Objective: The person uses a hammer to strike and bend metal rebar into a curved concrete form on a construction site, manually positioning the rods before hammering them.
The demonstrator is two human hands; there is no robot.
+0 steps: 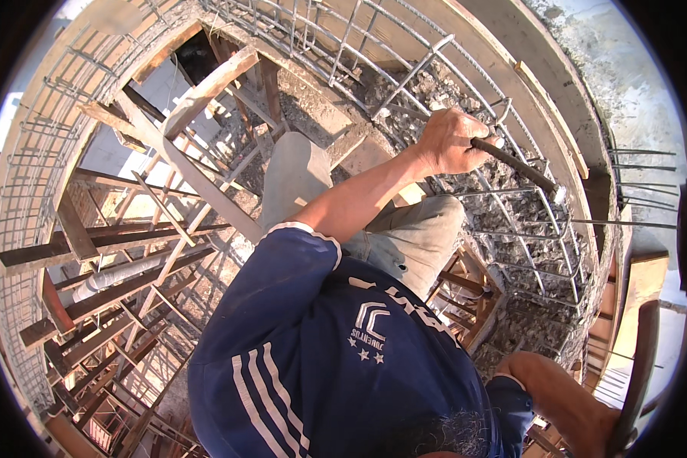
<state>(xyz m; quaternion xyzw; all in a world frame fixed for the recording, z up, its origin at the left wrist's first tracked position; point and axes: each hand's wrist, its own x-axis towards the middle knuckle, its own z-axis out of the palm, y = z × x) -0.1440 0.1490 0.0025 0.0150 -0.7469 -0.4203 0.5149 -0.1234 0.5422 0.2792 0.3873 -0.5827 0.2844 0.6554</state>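
My left hand (456, 143) is closed around a dark steel chisel (517, 166) above a rebar cage. The chisel slants down to the right, ending in a pale, battered end. Beneath it lies rough, broken concrete (515, 221) between the bars. At the lower right my right hand (604, 426) is partly cut off by the picture's dark rim. It grips the dark, curved-looking handle of a hammer (643, 355), raised apart from the chisel. A dark block at the right rim looks like the hammer's head, but the join is not visible.
Steel rebar (424, 57) runs along the curved formwork at the top and right. To the left, wooden beams (183, 183) and props cross over an open drop. My bent knees (427, 229) are close to the cage. Loose bar ends (645, 168) stick out at the right.
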